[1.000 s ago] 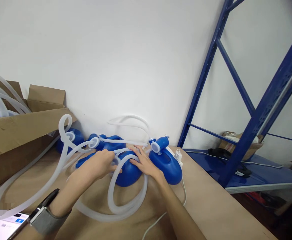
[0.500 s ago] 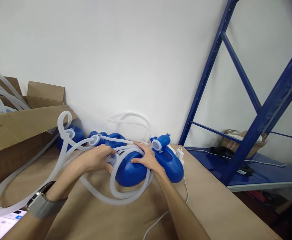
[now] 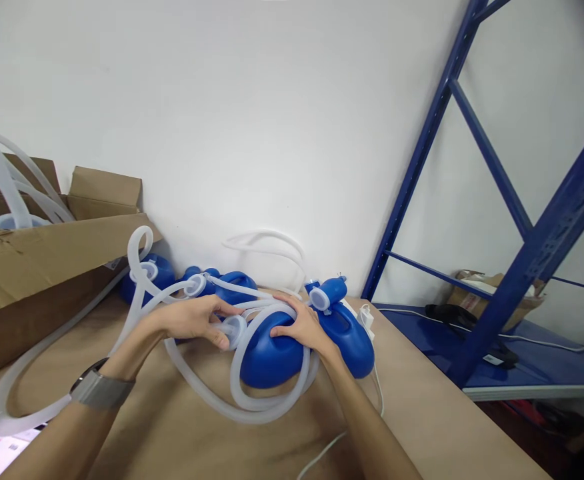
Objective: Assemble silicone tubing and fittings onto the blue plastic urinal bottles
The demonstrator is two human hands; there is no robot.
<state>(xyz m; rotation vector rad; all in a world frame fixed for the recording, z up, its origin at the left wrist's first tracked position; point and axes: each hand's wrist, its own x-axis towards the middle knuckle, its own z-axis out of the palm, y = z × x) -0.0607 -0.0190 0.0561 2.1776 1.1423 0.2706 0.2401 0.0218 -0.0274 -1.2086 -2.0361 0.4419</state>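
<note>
A blue plastic container lies on the brown table with a translucent white tube looped around it. My left hand is closed around the tube's white fitting at the container's neck. My right hand lies on top of the container, fingers curled over the tube there. A second blue container sits just right of it, and more blue containers with tubes lie behind, against the wall.
An open cardboard box holding more tubes stands at the left. A blue metal rack with cables and a small box stands on the right. A white cable trails over the table, and a phone lies at the lower left.
Both hands stayed on the front container and tube. The tube loop has tightened around the container, and my right hand has settled more on top of it.
</note>
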